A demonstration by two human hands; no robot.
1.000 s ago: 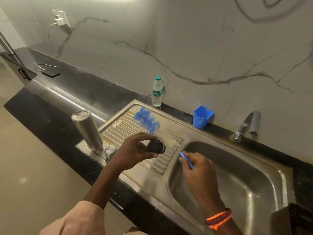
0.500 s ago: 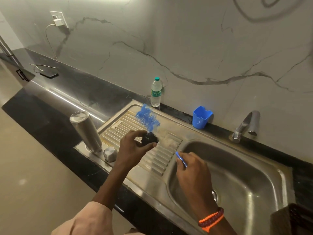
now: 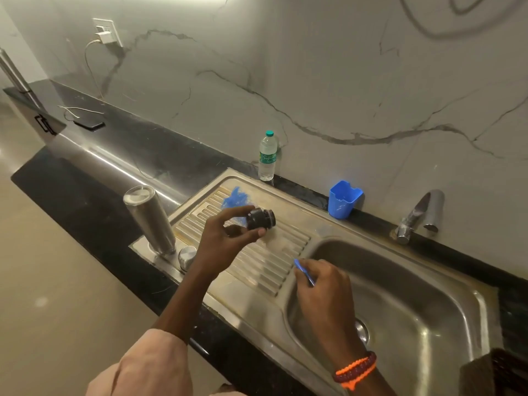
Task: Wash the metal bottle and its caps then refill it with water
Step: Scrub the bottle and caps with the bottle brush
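While the small black round plastic cap (image 3: 260, 220) is pinched betw. thumb and fingertips of the left hand (image 3: 225, 238) above the ribbed steel drainboard (image 3: 265, 264), its axis is turned sideways, open end facing right twd. the basin; the right hand (image 3: 323, 284), curled round a thin blue brush handle (image 3: 304, 274), is held lower and nearer the body, just apart from the cap. Judged from this, the brush would need to be brought up and left to the cap's mouth; the tall cylindrical steel bottle (image 3: 150, 220) is stood inverted at the drainboard's left corner, w/ a small domed metal cap (image 3: 187, 256) just beside it.
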